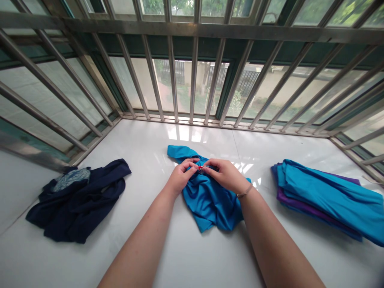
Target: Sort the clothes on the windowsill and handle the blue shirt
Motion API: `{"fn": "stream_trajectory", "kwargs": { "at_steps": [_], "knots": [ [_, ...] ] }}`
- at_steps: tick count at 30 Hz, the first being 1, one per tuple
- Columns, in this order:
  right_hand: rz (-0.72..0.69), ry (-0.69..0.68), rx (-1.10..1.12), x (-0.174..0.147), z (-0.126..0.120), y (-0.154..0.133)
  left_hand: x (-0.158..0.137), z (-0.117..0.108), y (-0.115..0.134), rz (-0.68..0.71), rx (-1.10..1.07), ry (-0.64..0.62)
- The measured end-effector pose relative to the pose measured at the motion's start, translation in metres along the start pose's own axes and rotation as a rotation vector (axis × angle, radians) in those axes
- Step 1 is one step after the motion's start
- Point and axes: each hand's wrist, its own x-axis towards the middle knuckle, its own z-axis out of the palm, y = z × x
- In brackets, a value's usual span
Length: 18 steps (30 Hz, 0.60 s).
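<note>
A crumpled bright blue garment (207,200) lies in the middle of the white glossy sill (186,256). Both my hands rest on its upper part, close together. My left hand (182,176) pinches the fabric with fingers curled. My right hand (223,174) does the same beside it, and a small red and white bit, perhaps a label, shows between the fingertips. A thin bracelet sits on my right wrist.
A dark navy garment heap (79,200) with a patterned blue piece lies at the left. At the right, a folded blue garment (327,196) rests on a purple one (288,202). Slanted metal window bars (195,72) fence the sill on three sides.
</note>
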Motion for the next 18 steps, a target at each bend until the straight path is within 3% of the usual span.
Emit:
{"fn": "stream_trajectory", "kwargs": {
  "at_steps": [7, 12, 18],
  "knots": [
    [0.038, -0.025, 0.030, -0.002, -0.004, -0.004, -0.001, 0.002, -0.002, 0.012, 0.018, 0.013],
    [0.046, 0.062, 0.061, -0.004, -0.009, -0.006, -0.004, 0.006, -0.001, 0.136, 0.148, 0.066],
    [-0.033, 0.225, 0.206, -0.011, -0.020, -0.027, -0.008, 0.010, 0.000, 0.202, 0.258, -0.123]
  ]
}}
